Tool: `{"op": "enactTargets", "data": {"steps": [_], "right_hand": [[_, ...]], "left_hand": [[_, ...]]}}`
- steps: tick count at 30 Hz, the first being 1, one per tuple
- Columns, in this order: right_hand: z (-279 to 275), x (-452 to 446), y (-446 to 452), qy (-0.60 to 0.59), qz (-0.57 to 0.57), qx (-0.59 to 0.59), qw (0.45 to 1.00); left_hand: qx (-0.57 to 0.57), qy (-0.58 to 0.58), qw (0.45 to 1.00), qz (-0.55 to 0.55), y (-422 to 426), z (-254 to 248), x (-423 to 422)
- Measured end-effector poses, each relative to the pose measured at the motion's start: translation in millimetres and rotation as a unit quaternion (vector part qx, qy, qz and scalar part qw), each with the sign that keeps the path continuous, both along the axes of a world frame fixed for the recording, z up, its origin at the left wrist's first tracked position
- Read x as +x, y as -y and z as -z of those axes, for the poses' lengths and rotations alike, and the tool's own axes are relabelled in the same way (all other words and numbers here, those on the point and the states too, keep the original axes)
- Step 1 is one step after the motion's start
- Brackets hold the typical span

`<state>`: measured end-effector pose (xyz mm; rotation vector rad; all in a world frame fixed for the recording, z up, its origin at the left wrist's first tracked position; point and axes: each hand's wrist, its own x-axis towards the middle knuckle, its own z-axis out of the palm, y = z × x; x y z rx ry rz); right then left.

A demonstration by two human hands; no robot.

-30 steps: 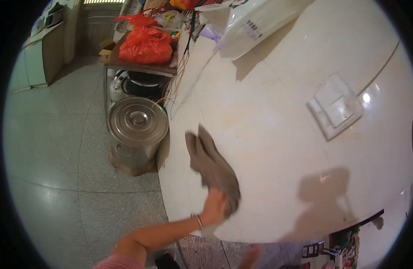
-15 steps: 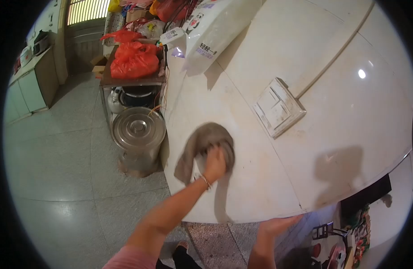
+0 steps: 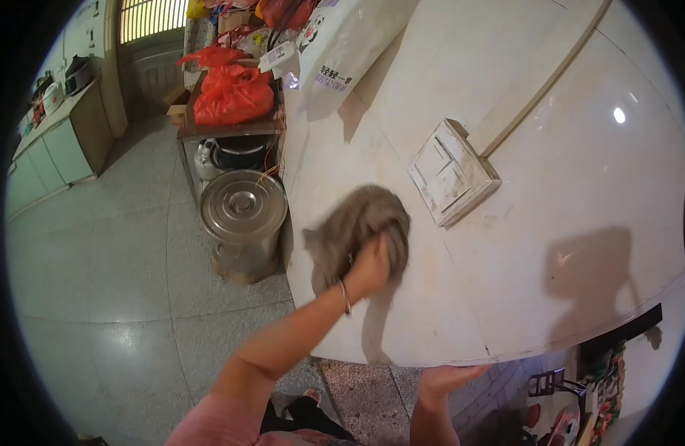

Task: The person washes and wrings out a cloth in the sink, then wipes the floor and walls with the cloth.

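My left hand (image 3: 372, 267), with a bracelet at the wrist, grips a bunched grey-brown cloth (image 3: 350, 223). It presses the cloth against a white, tiled, wall-like surface (image 3: 431, 297). Motion blurs part of the cloth. Lower right, my right hand (image 3: 450, 377) lies along the bottom edge of this surface, its fingers stretched out and partly hidden behind the edge. To the right of the cloth, a smudged white switch panel (image 3: 452, 175) is fixed to the surface, with a raised strip (image 3: 543, 82) running up from it.
A lidded metal pot (image 3: 243, 212) stands at the left beside a rack (image 3: 227, 130) bearing a red plastic bag (image 3: 234, 97). A white printed bag (image 3: 342, 59) hangs near the top. Cabinets (image 3: 52, 152) stand far left. Assorted items (image 3: 580, 405) are at the lower right.
The view has shifted and tilted. The cloth, stretched out long before, is now bunched under my left hand and nearer the switch panel. My right hand has come up to the surface's edge.
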<state>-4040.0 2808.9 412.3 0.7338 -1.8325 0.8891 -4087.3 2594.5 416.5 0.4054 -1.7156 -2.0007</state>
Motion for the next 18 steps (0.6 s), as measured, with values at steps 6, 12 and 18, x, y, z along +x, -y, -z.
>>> {"op": "enactTargets", "data": {"steps": [6,12,18], "right_hand": [[-21,10,13,0.095,-0.087,-0.091,0.987],[25,-10,-14,0.036,-0.065,-0.106,0.992],[1,-13,17,0.086,-0.018,-0.108,0.99]], "left_hand": [[0.133,-0.125,0.976,-0.123,-28,197,-40],[-0.405,-0.021,0.914,-0.017,-94,137,54],[-0.28,-0.058,0.958,-0.013,-32,-4,22]]}}
